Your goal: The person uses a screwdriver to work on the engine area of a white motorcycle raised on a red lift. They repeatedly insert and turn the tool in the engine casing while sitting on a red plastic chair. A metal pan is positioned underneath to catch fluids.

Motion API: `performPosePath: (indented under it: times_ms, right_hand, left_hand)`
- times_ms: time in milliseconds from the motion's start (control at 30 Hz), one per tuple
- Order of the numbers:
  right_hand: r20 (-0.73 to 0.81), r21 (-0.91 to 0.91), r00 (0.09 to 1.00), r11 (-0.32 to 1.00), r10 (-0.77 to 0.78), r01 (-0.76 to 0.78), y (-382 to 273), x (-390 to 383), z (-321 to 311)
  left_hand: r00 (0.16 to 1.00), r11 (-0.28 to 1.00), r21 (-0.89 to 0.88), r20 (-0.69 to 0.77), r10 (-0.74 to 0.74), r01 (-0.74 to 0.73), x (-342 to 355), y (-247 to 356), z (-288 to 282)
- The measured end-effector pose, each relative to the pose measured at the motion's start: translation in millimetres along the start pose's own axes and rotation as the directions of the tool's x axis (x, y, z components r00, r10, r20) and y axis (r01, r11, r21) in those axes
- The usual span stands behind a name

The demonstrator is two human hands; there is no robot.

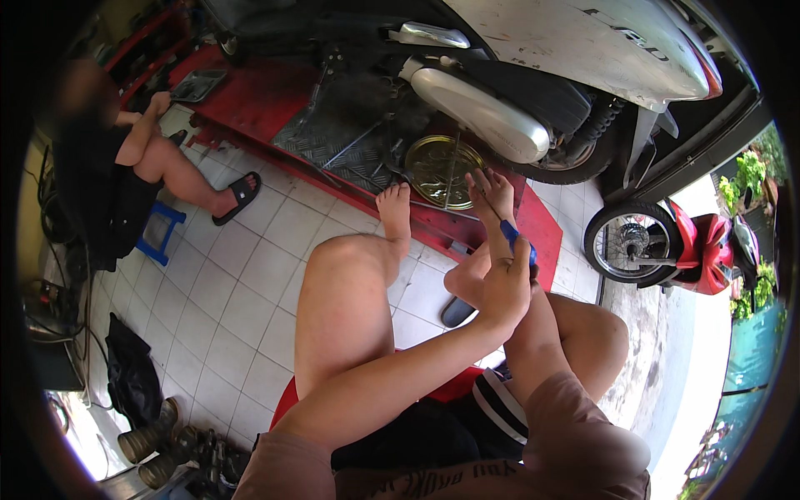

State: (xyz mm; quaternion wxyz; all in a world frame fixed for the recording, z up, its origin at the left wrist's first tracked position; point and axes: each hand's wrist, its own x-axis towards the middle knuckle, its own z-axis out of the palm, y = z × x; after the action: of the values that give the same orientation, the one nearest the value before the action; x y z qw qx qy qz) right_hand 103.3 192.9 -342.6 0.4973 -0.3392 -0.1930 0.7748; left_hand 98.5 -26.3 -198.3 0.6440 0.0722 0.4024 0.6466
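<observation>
I see a blue-handled screwdriver (509, 233) sticking up out of clasped hands, its thin metal shaft slanting up-left toward the feet.

Left forearm: enters from the lower edge at about 7 o'clock and runs diagonally up toward 1 o'clock, bare from the sleeve on.
Left hand (505, 290): near frame centre, back of the hand facing the camera, fingers curled closed.
Right forearm: rises from about 5 o'clock, steeply, meeting the left at the wrist.
Right hand (527, 268): mostly hidden behind the left hand; its grip cannot be made out.
Hands together: touching, pressed close, held above the knees.
</observation>
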Motion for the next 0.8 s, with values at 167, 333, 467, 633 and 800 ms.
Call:
performPosePath:
  times_ms: [167, 333, 467, 633, 800]
  right_hand:
    - [-0.027, -0.062, 0.987, 0.985, 0.159, -0.160, -1.6, 21.2, -33.9]
    - [0.341, -0.078, 0.863, 0.926, 0.373, -0.370, -14.3, -32.4, 8.0]
    - [0.471, -0.114, 0.826, 0.950, 0.311, -0.292, -44.5, -69.9, 25.7]
    - [0.408, -0.291, 0.880, 0.948, 0.243, -0.126, -77.1, -75.4, 47.0]
    - [0.297, -0.419, 0.946, 0.908, 0.128, 0.008, -93.9, -73.0, 61.7]
  left_hand:
    - [0.999, 0.995, 0.096, 0.039, -0.005, 0.001, 1.3, -4.3, 2.7]
    - [0.977, 0.793, 0.577, 0.047, 0.210, -0.198, 27.1, -6.6, -17.0]
    - [0.979, 0.464, 0.868, 0.104, 0.176, -0.176, 9.7, 27.8, -13.3]
    - [0.946, 0.277, 0.918, 0.222, 0.236, -0.284, -0.7, 49.0, -15.4]
    - [0.896, 0.274, 0.904, 0.205, 0.395, -0.328, 9.6, 51.7, -16.5]
